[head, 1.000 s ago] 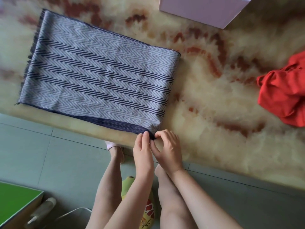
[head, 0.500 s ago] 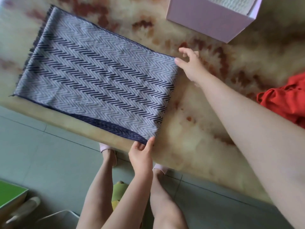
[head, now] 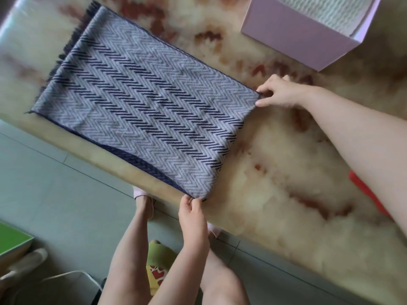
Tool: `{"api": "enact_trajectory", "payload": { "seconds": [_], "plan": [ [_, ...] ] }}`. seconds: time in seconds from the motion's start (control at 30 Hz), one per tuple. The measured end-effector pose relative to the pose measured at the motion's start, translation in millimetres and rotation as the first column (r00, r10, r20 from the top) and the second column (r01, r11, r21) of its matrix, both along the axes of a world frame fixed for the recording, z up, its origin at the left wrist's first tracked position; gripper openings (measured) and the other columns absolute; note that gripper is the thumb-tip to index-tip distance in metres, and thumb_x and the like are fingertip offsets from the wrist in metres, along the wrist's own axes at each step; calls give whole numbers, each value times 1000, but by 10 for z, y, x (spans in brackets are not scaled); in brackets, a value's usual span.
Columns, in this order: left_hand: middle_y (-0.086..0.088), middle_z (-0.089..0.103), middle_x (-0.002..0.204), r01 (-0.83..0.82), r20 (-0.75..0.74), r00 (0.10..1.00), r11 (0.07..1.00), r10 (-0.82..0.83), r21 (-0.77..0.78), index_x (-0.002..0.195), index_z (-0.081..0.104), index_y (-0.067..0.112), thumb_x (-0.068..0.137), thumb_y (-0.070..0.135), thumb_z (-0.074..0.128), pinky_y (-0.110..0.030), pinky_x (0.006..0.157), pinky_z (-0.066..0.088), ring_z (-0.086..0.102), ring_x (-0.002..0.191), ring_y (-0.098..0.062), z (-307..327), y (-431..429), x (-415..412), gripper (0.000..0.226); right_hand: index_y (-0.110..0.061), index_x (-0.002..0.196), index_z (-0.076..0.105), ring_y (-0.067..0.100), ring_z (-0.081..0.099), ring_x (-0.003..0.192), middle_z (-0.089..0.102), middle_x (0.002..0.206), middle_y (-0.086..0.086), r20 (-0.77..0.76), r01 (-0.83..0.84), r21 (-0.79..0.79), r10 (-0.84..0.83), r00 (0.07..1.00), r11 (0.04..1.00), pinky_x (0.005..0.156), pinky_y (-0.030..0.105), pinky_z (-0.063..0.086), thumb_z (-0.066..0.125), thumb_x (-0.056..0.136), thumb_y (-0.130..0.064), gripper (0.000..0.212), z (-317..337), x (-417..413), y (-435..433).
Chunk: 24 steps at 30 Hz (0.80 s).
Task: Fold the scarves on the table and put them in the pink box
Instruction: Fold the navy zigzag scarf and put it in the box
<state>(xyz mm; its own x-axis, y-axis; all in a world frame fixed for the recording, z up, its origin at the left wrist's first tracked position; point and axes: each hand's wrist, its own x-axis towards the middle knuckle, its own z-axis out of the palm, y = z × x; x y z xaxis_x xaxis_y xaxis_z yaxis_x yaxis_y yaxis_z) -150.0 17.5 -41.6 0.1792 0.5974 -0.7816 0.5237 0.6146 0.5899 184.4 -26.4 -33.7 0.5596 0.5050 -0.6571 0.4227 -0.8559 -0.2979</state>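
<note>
scarf: grey-and-navy herringbone woven scarf [head: 141,115] flat, centre frame, on marbled table [head: 286,172] | left hand [head: 191,214] pinches bottom corner | right hand [head: 279,91] pinches right corner | long axis runs to fringed end, upper left of both hands

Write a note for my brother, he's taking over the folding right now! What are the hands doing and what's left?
Left hand pinches the near right corner of the zigzag scarf; right hand pinches its far right corner.
The scarf lies flat on the table, in layers, fringe at the left end.
Pink box stands far right, with a pale folded cloth inside.
Done: first fold, by the look of it.
Left: fold it smaller, box it, then the red cloth at the right edge.
</note>
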Motion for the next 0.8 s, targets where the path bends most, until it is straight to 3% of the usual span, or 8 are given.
{"api": "enact_trajectory", "payload": {
  "seconds": [0.13, 0.2, 0.4, 0.47, 0.53, 0.6, 0.67, 0.8],
  "plan": [
    [2, 59, 75, -26, 24, 999, 1000, 26, 9, 83, 58, 3, 87, 19, 66, -20, 67, 39, 50, 69, -7, 32, -54, 84, 18, -26, 99, 68, 26, 31, 113, 60, 116, 15, 30, -43, 62, 42, 999, 997, 103, 36, 26, 70, 82, -34, 18, 22, 75, 71],
    [3, 57, 69, -33, -5, 999, 998, 33, 57, 78, 60, 3, 85, 21, 69, -15, 60, 36, 47, 63, -4, 39, -71, 105, 22, -25, 95, 67, 28, 32, 114, 62, 108, 17, 66, -55, 46, 51, 996, 997, 99, 33, 29, 73, 77, -41, 25, 47, 133, 105],
    [9, 56, 64, -111, 31, 993, 994, 112, -16, 79, 47, 16, 98, 21, 47, -19, 47, 33, 60, 59, -8, 87, -31, 123, 20, -30, 84, 65, 25, 45, 114, 62, 107, 3, -10, -52, -1, 52, 999, 999, 101, 36, 36, 70, 72, -57, 31, 211, 252, 187],
    [2, 51, 80, -119, 83, 989, 991, 124, -59, 83, 42, 15, 102, 19, 39, -16, 37, 32, 68, 60, -10, 109, -27, 132, 19, -26, 83, 65, 15, 55, 100, 62, 106, -5, -94, 72, 113, -62, 994, 991, 91, 30, 42, 73, 74, -48, 25, 279, 216, 199],
    [-2, 47, 87, -130, 109, 984, 987, 140, -93, 86, 42, 14, 102, 18, 36, -15, 35, 36, 70, 62, -11, 117, -12, 143, 18, -27, 72, 63, 3, 54, 89, 61, 102, -15, -309, 307, 271, -220, 925, 912, 76, 20, 38, 74, 77, -31, 13, 315, 160, 195],
    [-4, 46, 84, -151, 119, 979, 982, 165, -113, 85, 43, 13, 102, 18, 38, -16, 37, 42, 69, 61, -11, 96, 11, 138, 18, -26, 55, 60, -4, 53, 83, 64, 98, -20, -490, 481, 348, -281, 825, 805, 68, 19, 29, 70, 80, -16, 29, 288, 140, 181],
    [-6, 51, 85, -154, 120, 978, 981, 169, -121, 86, 46, 12, 101, 18, 40, -18, 39, 46, 68, 59, -10, 70, 42, 136, 17, -24, 47, 58, -5, 55, 76, 67, 92, -18, -594, 588, 366, -306, 744, 721, 60, 15, 31, 67, 81, -7, 39, 223, 127, 166],
    [-9, 57, 91, -159, 118, 978, 980, 173, -120, 87, 48, 12, 101, 17, 41, -19, 40, 47, 67, 56, -11, 38, 94, 132, 16, -21, 56, 52, 6, 55, 69, 66, 82, -8, -673, 658, 393, -287, 682, 642, 54, 15, 43, 68, 77, -3, 32, 167, 120, 184]
  ]
}}
